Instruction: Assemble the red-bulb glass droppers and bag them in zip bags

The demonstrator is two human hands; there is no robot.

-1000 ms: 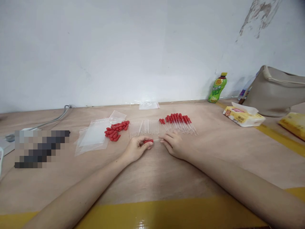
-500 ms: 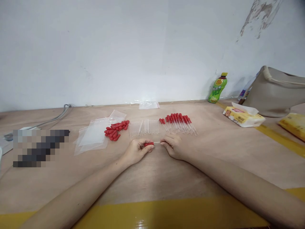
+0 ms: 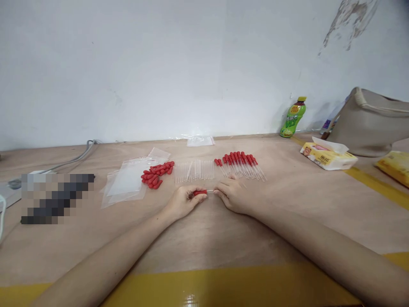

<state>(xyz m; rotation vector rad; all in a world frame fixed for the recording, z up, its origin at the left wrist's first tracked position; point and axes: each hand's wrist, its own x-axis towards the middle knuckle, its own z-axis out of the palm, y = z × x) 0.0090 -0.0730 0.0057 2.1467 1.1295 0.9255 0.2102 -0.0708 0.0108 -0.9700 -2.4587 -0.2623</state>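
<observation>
My left hand (image 3: 185, 201) is closed on a red rubber bulb (image 3: 200, 192), which points right. A thin clear glass tube (image 3: 210, 191) runs from the bulb's end into the fingers of my right hand (image 3: 230, 195), which pinch it. Beyond my left hand lies a pile of loose red bulbs (image 3: 155, 175). A row of bare clear tubes (image 3: 194, 170) is just right of the pile. Farther right, behind my right hand, several tubes topped with red bulbs (image 3: 239, 160) lie side by side.
Clear plastic bags (image 3: 128, 179) lie left of the pile, another bag (image 3: 200, 141) by the wall. A blurred dark object (image 3: 57, 199) and grey cable (image 3: 75, 158) are at left. A green bottle (image 3: 293, 118), tissue pack (image 3: 329, 154), yellow pack (image 3: 394, 167) and beige bag (image 3: 367, 123) stand right.
The fingers of my right hand have moved slightly left along the tube, so less of it shows between the hands. The view has shifted a little.
</observation>
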